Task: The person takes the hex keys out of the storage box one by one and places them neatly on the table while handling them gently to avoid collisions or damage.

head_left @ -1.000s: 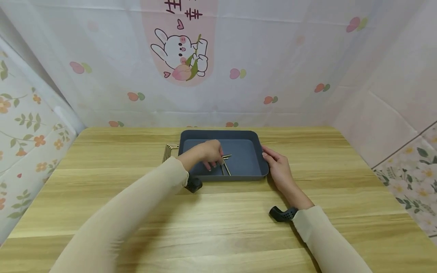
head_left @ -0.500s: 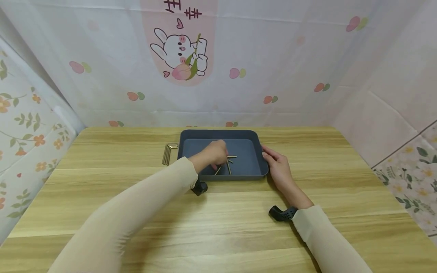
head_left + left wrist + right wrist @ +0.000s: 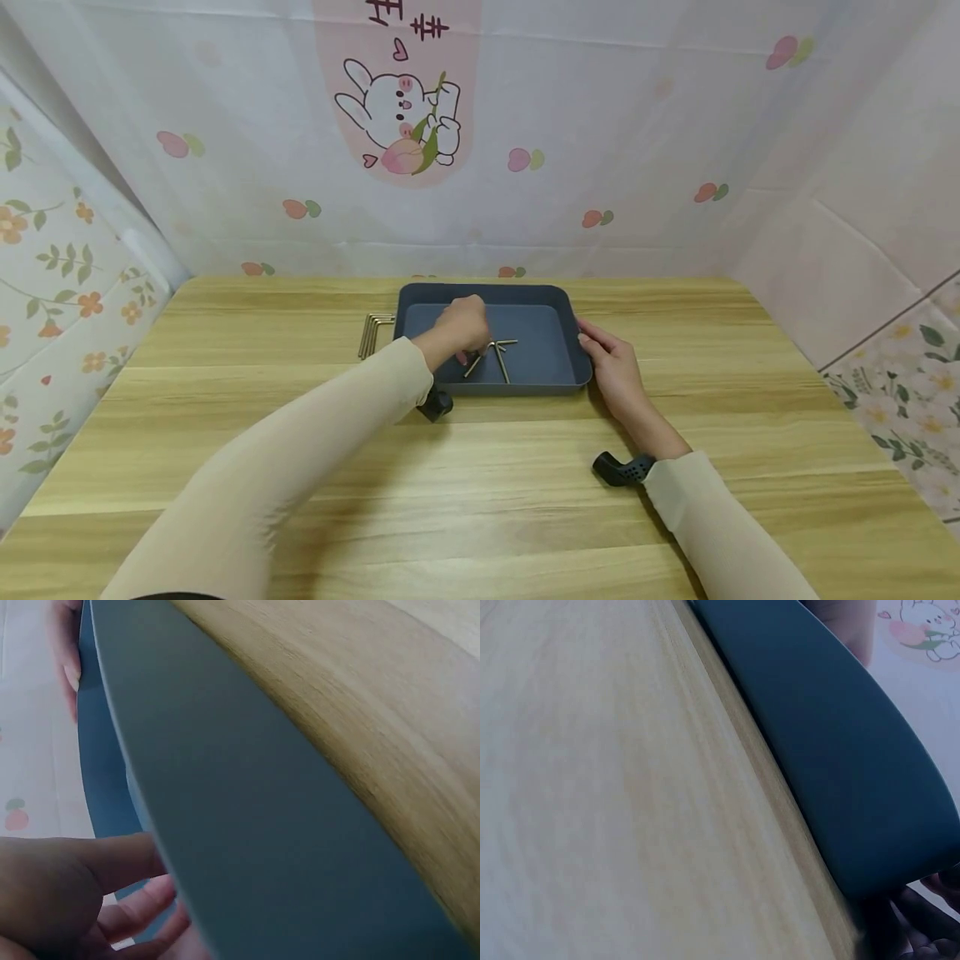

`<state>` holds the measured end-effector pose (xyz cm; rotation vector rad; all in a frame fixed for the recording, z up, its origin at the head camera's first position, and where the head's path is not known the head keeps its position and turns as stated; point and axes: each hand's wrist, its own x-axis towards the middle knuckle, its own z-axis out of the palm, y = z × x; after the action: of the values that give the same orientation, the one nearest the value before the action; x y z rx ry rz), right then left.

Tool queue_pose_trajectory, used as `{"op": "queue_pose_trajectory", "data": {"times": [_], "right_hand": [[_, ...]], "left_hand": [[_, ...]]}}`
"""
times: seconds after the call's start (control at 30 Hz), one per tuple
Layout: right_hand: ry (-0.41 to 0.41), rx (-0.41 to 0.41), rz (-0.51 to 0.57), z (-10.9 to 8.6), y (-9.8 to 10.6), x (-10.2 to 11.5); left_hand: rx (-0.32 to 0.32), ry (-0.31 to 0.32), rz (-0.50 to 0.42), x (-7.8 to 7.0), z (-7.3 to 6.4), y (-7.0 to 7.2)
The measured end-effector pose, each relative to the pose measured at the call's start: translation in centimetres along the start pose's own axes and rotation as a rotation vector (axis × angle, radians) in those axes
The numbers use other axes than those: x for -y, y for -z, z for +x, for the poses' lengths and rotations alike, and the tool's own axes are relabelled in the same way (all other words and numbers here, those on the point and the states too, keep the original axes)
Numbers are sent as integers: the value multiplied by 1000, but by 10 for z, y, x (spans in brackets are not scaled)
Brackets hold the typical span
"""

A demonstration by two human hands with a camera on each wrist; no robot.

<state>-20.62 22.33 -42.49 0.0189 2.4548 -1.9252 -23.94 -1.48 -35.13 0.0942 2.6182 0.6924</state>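
A dark blue-grey tray point(image 3: 555, 350) with raised walls rests on the wooden table. My left hand point(image 3: 463, 323) reaches into it over several brass-coloured hex keys point(image 3: 502, 364), fanned out on the tray floor. Its fingertips touch or hover close to their bends; whether they pinch one cannot be made out. In the left wrist view the tray wall point(image 3: 225, 780) hides the fingertips of my left hand point(image 3: 97, 900). My right hand point(image 3: 617, 375) holds the tray's right end, its thumb at the rim. In the right wrist view, dark fingers point(image 3: 915, 919) show below the tray corner.
More L-shaped hex keys point(image 3: 369, 335) lie nested together on the table point(image 3: 510, 492), just left of the tray. A patterned white cloth point(image 3: 600, 108) hangs behind the far edge. Black wrist-worn devices point(image 3: 621, 469) sit at both cuffs.
My left hand moved right inside the tray, then slightly back left and away from me. The hex keys under it have shifted and spread. My right hand stays at the tray's end.
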Motion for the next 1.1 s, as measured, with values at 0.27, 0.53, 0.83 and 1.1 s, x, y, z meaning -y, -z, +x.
{"op": "queue_pose_trajectory", "data": {"times": [0.27,0.53,0.83,1.1], "right_hand": [[1,-12,6,0,1,0],[-1,-6,-1,0,0,0],[-16,-5,11,0,0,2],[-30,-12,23,0,0,3]], "left_hand": [[12,22,92,-4,-4,-2],[-42,-21,77,-1,-3,-6],[-47,-59,19,7,-1,0],[-41,-75,-5,13,-1,7]]}}
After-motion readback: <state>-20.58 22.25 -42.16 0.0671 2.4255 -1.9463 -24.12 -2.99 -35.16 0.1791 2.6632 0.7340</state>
